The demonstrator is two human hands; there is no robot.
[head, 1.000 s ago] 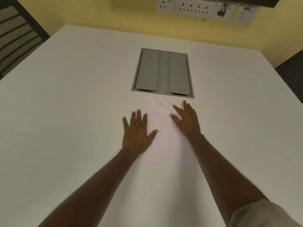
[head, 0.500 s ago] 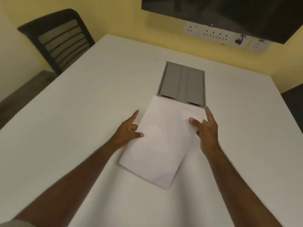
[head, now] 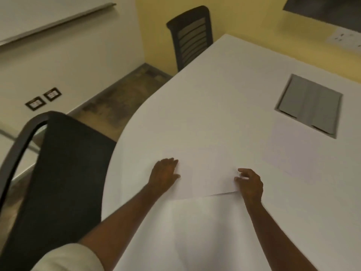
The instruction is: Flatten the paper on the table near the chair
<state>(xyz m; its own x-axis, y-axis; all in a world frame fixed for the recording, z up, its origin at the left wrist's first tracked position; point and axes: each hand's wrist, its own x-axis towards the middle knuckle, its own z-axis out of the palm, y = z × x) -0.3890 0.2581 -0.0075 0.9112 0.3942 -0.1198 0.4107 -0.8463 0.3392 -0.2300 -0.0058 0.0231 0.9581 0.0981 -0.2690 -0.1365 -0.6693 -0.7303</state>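
Both hands are on a white rectangular sheet of paper [head: 207, 178] lying flat on the big white table [head: 224, 98], close to the table's near edge and a bit in from its curved left edge. The left hand [head: 165, 174] lies flat on the sheet's left side, fingers straight and pressed down, thumb poking out onto the paper. The right hand [head: 250, 183] is at the sheet's right edge near its lower right corner, fingers curled; it looks like thumb and fingertips are pinching the paper's edge, though it's a bit blurry. That near corner sits slightly lifted off the table.

Another pale sheet of paper [head: 297, 151] lies further toward the right, touching the grey metal cable hatch [head: 310, 105] set into the tabletop. A black office chair [head: 58, 173] stands just beside the left edge, and a second black slatted chair [head: 192, 36] stands at the far corner.
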